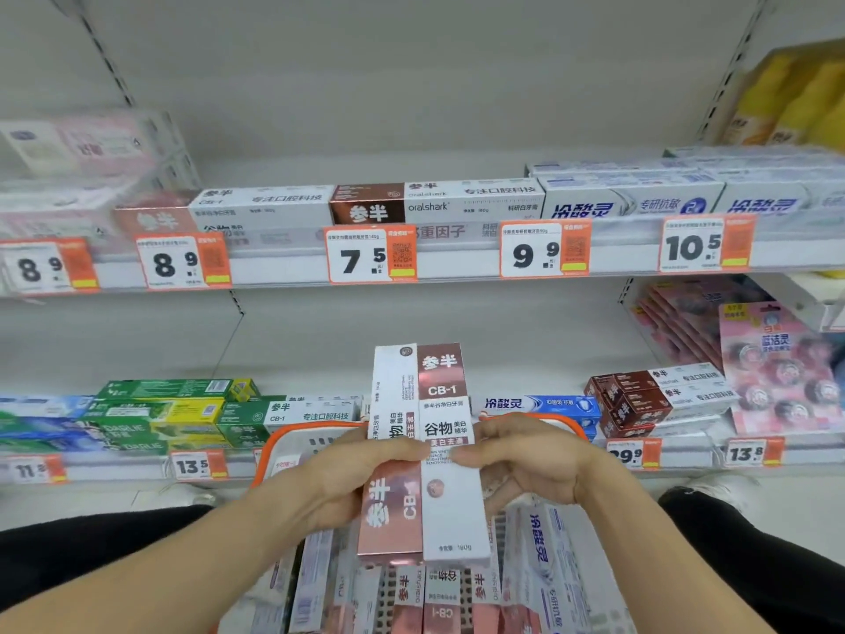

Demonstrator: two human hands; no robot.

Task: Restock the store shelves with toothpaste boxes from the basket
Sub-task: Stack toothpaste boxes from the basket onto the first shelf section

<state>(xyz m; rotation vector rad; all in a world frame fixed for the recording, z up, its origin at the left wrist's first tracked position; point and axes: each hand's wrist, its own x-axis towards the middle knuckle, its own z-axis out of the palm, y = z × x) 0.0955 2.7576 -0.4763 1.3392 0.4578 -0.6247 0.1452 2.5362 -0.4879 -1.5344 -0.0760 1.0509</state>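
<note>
Rose-gold and white cardboard toothpaste boxes [423, 450], two held side by side, stand upright, long axes vertical, above the orange-rimmed plastic basket [292, 443]. Left hand [352, 478] and right hand [526, 469] each grasp the pair at mid-length. More glossy rectangular boxes lie in the basket. Lower shelf edge [686, 453] sits just behind.

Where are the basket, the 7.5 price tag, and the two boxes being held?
basket [267, 443]: head view, orange rim, left corner.
7.5 price tag [361, 258]: head view, white number area.
held boxes [446, 391]: head view, right box's upper face.
</note>
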